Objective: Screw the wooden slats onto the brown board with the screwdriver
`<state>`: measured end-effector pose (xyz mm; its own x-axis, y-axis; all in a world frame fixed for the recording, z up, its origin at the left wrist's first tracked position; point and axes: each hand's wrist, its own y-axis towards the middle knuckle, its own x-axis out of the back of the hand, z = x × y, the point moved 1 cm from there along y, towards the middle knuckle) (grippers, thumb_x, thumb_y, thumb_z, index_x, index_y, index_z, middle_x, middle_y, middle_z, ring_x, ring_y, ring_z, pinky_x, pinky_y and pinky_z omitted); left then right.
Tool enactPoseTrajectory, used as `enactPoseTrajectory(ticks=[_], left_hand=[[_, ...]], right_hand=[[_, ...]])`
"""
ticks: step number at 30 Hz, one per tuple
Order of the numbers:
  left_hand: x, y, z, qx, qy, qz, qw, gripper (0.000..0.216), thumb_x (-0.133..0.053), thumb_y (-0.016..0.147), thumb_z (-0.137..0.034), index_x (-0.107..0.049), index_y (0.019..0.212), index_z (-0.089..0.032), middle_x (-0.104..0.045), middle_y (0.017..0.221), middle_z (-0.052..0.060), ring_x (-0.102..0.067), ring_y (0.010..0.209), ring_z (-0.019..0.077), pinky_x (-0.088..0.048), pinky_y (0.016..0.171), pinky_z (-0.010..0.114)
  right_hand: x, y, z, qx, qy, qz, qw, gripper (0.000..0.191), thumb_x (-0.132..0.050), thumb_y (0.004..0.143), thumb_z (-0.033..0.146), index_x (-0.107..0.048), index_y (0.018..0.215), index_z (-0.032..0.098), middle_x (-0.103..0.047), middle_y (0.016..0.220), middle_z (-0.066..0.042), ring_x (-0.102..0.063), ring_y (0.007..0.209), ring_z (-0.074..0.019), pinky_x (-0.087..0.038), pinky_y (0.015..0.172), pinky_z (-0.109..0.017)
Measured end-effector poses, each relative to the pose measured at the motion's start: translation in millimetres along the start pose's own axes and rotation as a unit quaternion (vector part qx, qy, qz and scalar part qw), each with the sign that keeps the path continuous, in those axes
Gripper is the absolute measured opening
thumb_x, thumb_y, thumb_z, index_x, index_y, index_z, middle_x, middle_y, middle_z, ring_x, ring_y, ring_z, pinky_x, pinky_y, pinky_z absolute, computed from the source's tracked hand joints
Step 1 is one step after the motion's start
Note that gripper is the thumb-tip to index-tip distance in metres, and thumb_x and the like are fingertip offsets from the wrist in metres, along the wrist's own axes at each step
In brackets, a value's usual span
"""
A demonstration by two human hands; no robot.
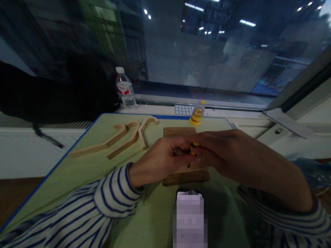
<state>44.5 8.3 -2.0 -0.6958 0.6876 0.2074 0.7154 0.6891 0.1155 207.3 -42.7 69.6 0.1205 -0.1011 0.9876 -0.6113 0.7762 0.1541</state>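
Observation:
My left hand [161, 156] and my right hand [219, 150] meet above a flat wooden board [186, 175] with small holes, which lies on the green mat [85, 172]. The left fingers are pinched on a small dark piece that is too small to name. The right hand's fingers are closed round a small yellow and black tool [193, 148], mostly hidden by the fingers. Both arms wear striped sleeves.
Three curved wooden pieces [121, 139] lie on the mat to the left. A yellow glue bottle [198, 113] and a grid card [184, 109] stand at the far edge. A water bottle [125, 89] sits on the sill. A phone [190, 217] lies near me.

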Motion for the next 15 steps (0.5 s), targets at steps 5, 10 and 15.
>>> enactPoseTrajectory(ticks=[5,10,15], left_hand=[[-1.0,-0.7,-3.2,0.006,0.010,-0.002,1.000,0.013,-0.061,0.081,-0.024,-0.064,0.089,-0.015,-0.067,0.080,0.000,-0.060,0.069,0.0094,-0.044,0.059,0.018],[-0.1,-0.4,-2.5,-0.003,0.021,0.004,1.000,0.012,-0.059,0.082,-0.021,-0.065,0.090,-0.015,-0.068,0.085,0.001,-0.061,0.073,0.0101,-0.045,0.063,0.019],[0.2,-0.5,-2.3,-0.010,0.019,0.013,1.000,0.014,-0.059,0.083,-0.023,-0.065,0.093,-0.015,-0.068,0.087,0.001,-0.061,0.077,0.0106,-0.046,0.067,0.020]], right_hand=[[0.5,-1.6,0.0,-0.001,-0.012,0.000,1.000,0.018,-0.049,0.088,0.015,-0.059,0.102,0.019,-0.070,0.097,-0.005,-0.066,0.083,-0.0168,-0.046,0.073,-0.028],[0.3,-2.5,1.7,-0.015,-0.024,0.012,1.000,0.014,-0.049,0.088,0.015,-0.057,0.099,0.020,-0.070,0.096,-0.002,-0.066,0.081,-0.0162,-0.046,0.071,-0.028],[-0.4,-2.7,1.1,-0.014,-0.036,0.010,0.999,0.014,-0.050,0.088,0.016,-0.056,0.099,0.019,-0.070,0.095,-0.003,-0.066,0.081,-0.0169,-0.044,0.069,-0.029]])
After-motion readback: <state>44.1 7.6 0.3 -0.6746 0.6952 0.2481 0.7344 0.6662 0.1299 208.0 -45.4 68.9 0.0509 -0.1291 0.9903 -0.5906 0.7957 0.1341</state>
